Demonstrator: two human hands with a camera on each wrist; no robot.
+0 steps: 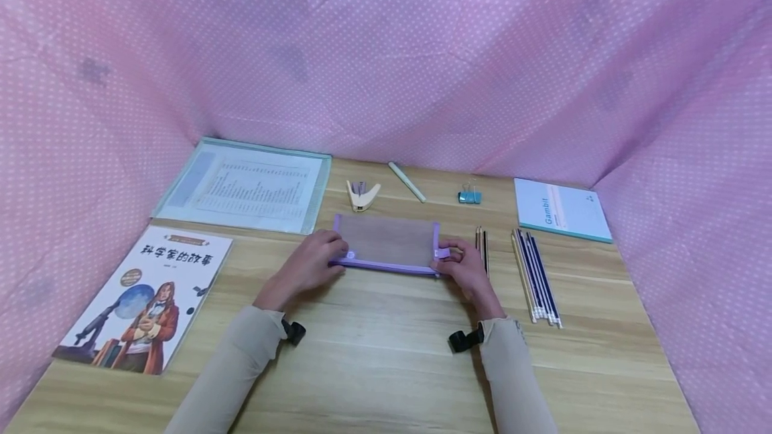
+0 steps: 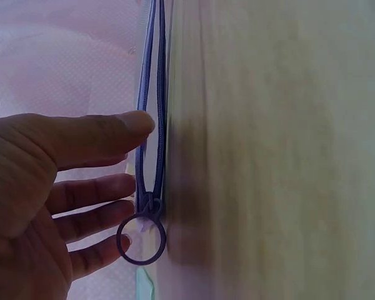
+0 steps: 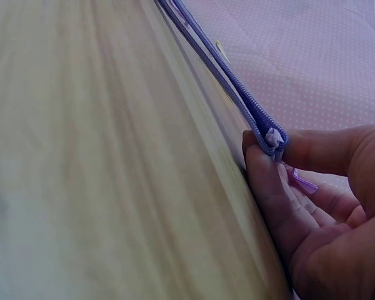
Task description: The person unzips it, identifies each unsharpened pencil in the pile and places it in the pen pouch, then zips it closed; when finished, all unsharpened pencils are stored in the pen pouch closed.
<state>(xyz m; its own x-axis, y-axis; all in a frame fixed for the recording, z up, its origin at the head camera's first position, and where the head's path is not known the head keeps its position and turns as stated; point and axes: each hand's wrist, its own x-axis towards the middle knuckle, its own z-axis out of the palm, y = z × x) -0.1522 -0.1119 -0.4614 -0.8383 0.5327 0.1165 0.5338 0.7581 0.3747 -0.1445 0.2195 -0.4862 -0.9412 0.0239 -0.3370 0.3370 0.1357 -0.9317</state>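
Head view showed us the purple mesh pouch point(image 1: 386, 244) lying flat on the wooden desk point(image 1: 386, 353), just above the middle of the frame. Our left hand point(image 1: 313, 261) lay over its lower left corner, fingers curled onto the zipper edge. Our right hand point(image 1: 461, 263) pinched the pouch's lower right corner, where a small purple tab stuck out. Left of the pouch lay an illustrated book point(image 1: 147, 297), and above that a clear document folder point(image 1: 247, 185). Along the top of the desk we saw a beige stapler point(image 1: 362, 194), a pale pen point(image 1: 407, 181), a blue binder clip point(image 1: 469, 196) and a light blue notebook point(image 1: 561, 209). A row of pencils point(image 1: 533, 276) lay just right of our right hand.

Left wrist view showed the zipper edge of the pouch point(image 2: 151, 125) running down the frame beside the desk point(image 2: 275, 150). Our left fingers point(image 2: 100, 140) were fairly straight; the thumb tip touched the zipper, and the other fingertips sat just beside the ring pull point(image 2: 141, 240) at the lower middle. We could not tell whether they gripped it.

Right wrist view showed the pouch's edge point(image 3: 225, 75) running from the top down to the right of centre. There our right fingers point(image 3: 269, 187) pinched its end between thumb and forefinger, close against the desk point(image 3: 100, 162).
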